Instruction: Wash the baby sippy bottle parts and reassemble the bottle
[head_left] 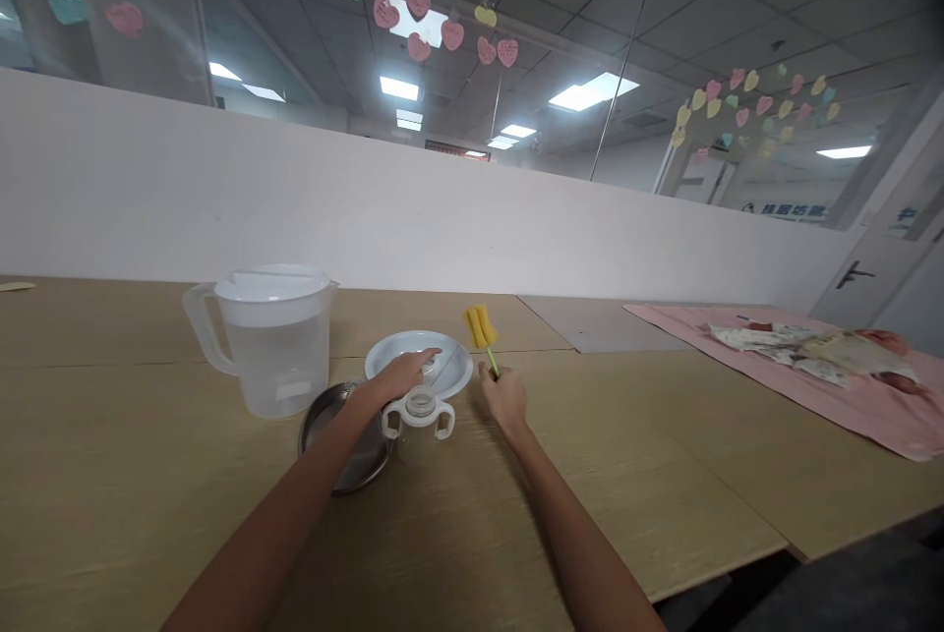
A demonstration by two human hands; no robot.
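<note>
My right hand (505,398) is closed around the green handle of a sponge bottle brush (482,325), its yellow sponge head pointing up. Over the white bowl (458,386) reaches my left hand (402,375), with its index finger stretched forward and the other fingers curled. A small clear piece (429,372) shows at those fingertips; its kind is hard to make out. Just in front of the bowl stands an uncapped clear baby bottle (419,440) with two white handles. Partly behind my left forearm lies a round steel basin (361,468).
A clear plastic pitcher (278,357) with a white lid, holding water, stands left of the basin. At the right a pink cloth (870,411) bears a clothed doll-like figure (833,352). A grey mat (605,324) and a low white wall (442,229) are behind.
</note>
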